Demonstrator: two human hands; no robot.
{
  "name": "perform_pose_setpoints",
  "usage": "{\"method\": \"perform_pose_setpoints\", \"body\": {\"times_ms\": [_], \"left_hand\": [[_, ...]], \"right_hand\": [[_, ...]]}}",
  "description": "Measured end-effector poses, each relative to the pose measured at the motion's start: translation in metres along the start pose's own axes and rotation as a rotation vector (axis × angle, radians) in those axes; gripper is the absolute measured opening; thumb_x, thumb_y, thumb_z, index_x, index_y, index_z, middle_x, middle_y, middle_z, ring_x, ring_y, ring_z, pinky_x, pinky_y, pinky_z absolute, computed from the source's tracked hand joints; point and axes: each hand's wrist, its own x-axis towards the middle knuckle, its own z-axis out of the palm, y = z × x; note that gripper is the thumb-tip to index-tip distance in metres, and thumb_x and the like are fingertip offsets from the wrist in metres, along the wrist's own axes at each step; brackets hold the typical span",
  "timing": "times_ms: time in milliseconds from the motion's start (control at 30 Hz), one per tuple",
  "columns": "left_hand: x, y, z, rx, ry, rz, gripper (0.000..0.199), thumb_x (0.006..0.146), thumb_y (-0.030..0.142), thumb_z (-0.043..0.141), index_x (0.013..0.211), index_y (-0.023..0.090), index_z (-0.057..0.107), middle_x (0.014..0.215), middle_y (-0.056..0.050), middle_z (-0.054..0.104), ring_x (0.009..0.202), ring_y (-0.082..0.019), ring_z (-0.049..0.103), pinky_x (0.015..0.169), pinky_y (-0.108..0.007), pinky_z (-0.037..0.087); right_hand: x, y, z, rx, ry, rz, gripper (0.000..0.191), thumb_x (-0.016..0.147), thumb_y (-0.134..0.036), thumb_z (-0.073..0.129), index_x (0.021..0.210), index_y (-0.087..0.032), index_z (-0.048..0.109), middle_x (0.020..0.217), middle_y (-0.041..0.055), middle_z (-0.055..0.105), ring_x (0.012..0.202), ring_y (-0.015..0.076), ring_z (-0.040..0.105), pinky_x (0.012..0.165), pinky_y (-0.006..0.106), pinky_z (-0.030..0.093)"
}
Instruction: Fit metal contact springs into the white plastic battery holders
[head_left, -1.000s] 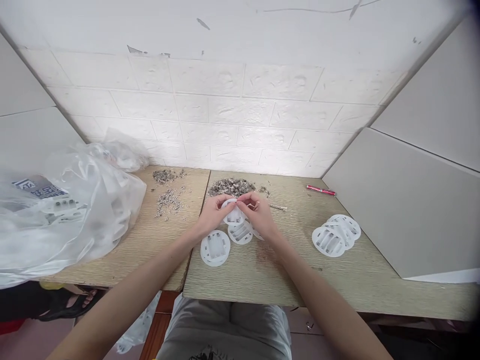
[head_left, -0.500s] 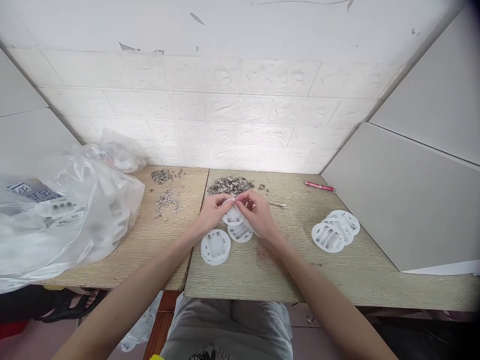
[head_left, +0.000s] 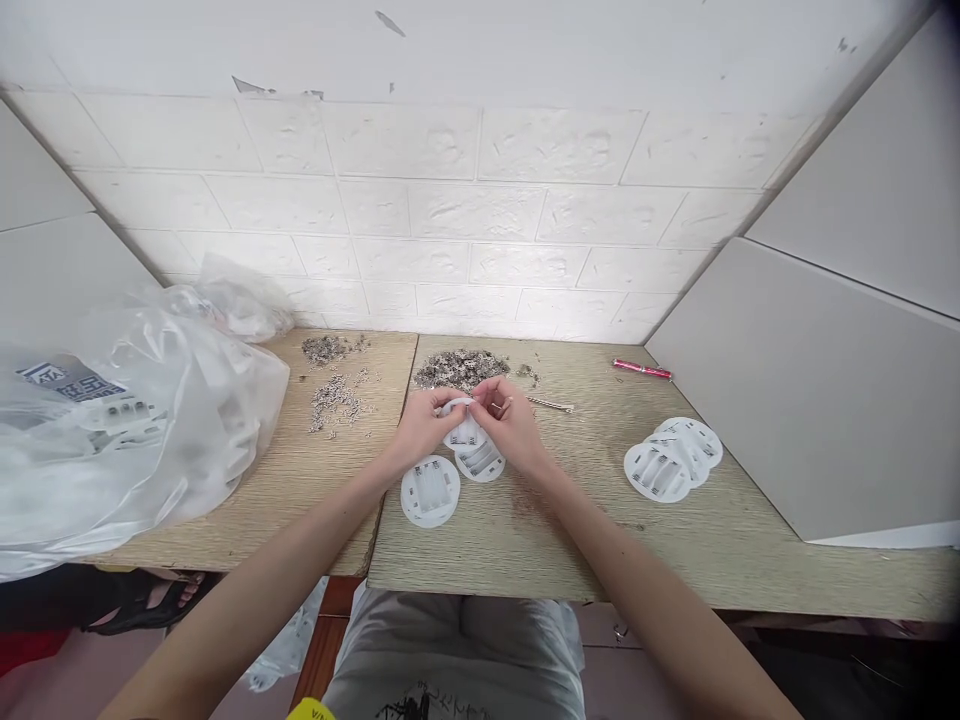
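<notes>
Between my two hands is a round white plastic battery holder point(head_left: 463, 432), tilted up over another white disc point(head_left: 482, 462) on the table. My left hand point(head_left: 422, 425) grips its left edge, thumb on the face. At its upper right rim, the fingertips of my right hand point(head_left: 511, 420) are pinched together; any small part between them is too small to make out. A further round holder point(head_left: 430, 490) lies flat just left and nearer me. Behind my fingers spreads a pile of small metal contacts point(head_left: 461, 370).
Overlapping white holders point(head_left: 664, 462) lie at the right, with a red pen point(head_left: 643, 370) behind them. A thin metal tool point(head_left: 551, 404) rests right of the pile. Small metal parts point(head_left: 335, 402) are scattered on the left table, beside a big clear plastic bag point(head_left: 187, 420) of white parts.
My right hand has shifted slightly at the holder's upper rim, its fingers curling more. The view has moved a little. My left hand keeps its hold.
</notes>
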Motion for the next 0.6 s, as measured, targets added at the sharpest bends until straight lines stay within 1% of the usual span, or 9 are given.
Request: {"method": "perform_pose_setpoints", "body": {"times_ms": [100,200,367,500,600], "left_hand": [[0.0003,-0.0015,0.0004,-0.035,-0.005,-0.023,0.024,0.073,0.028,0.060,0.086,0.012,0.071,0.080,-0.006,0.068,0.069,-0.015,0.057,0.060,-0.023,0.043],[0.0007,-0.0023,-0.0002,-0.064,-0.029,-0.032,0.024,0.072,0.027,0.060,0.087,0.011,0.071,0.079,-0.006,0.068,0.068,-0.014,0.057,0.060,-0.023,0.042],[0.0004,-0.0019,-0.0036,-0.068,-0.057,-0.010,0.025,0.074,0.030,0.061,0.088,0.011,0.069,0.078,-0.005,0.066,0.066,-0.013,0.055,0.059,-0.023,0.042],[-0.0004,-0.0040,-0.0042,-0.009,-0.074,0.030,0.024,0.077,0.030,0.059,0.087,0.011,0.068,0.079,-0.005,0.065,0.068,-0.013,0.055,0.058,-0.022,0.041],[-0.0010,-0.0061,-0.0018,0.082,-0.058,0.061,0.024,0.079,0.029,0.056,0.090,0.012,0.069,0.084,-0.005,0.067,0.073,-0.015,0.057,0.060,-0.023,0.042]], "right_hand": [[-0.0014,-0.0034,0.0020,-0.025,0.002,-0.037,0.012,0.076,-0.025,0.060,0.085,-0.020,0.052,0.070,-0.0025,0.051,0.059,0.0108,0.045,0.054,0.024,0.037],[-0.0033,-0.0062,0.0029,-0.052,-0.007,-0.073,0.010,0.077,-0.023,0.058,0.083,-0.020,0.050,0.070,-0.0024,0.050,0.060,0.0111,0.045,0.054,0.024,0.037],[-0.0053,-0.0079,0.0033,-0.109,-0.003,-0.141,0.005,0.080,-0.022,0.055,0.084,-0.020,0.053,0.071,-0.0012,0.050,0.064,0.0119,0.046,0.055,0.023,0.037],[-0.0059,-0.0078,0.0032,-0.103,0.012,-0.158,0.002,0.081,-0.021,0.053,0.083,-0.020,0.054,0.072,-0.0003,0.051,0.066,0.0124,0.048,0.054,0.023,0.037],[-0.0062,-0.0067,0.0029,-0.124,0.008,-0.176,0.003,0.081,-0.021,0.053,0.082,-0.020,0.056,0.076,0.0009,0.052,0.068,0.0129,0.049,0.055,0.024,0.038]]}}
